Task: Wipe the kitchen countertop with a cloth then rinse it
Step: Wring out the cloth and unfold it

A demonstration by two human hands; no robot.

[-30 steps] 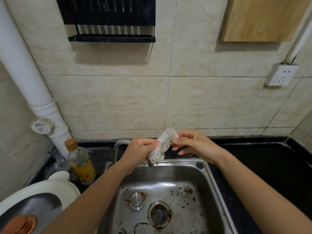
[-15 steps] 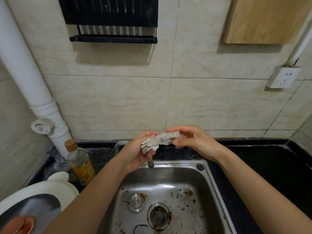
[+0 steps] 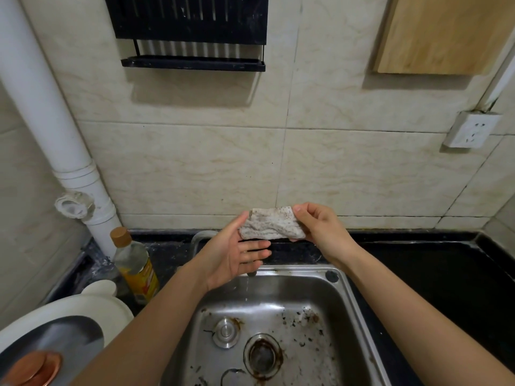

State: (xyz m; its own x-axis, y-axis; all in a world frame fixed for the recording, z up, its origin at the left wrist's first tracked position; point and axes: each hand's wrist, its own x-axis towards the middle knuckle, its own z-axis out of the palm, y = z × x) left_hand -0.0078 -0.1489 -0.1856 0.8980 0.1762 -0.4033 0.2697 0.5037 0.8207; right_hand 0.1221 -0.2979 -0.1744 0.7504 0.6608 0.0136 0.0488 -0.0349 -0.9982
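Note:
A small dirty white cloth (image 3: 269,223), speckled with brown, is spread out flat above the back rim of the steel sink (image 3: 344,299). My right hand (image 3: 320,231) pinches its right end between thumb and fingers. My left hand (image 3: 237,256) lies just below and left of the cloth with fingers straight and palm showing, its thumb touching the cloth's left edge. The tap (image 3: 201,238) curves behind my left hand, and a thin stream of water (image 3: 246,286) falls into the sink. The black countertop (image 3: 434,271) runs to the right.
An oil bottle (image 3: 133,263) stands left of the sink by a white drain pipe (image 3: 55,129). A white appliance with a steel lid (image 3: 64,332) fills the lower left. On the tiled wall are a black rack (image 3: 192,32), a wooden board (image 3: 446,32) and a socket (image 3: 471,129).
The cloth went from hanging bunched in both hands to stretched flat. My left hand let go of it and opened below it, while my right hand kept its end.

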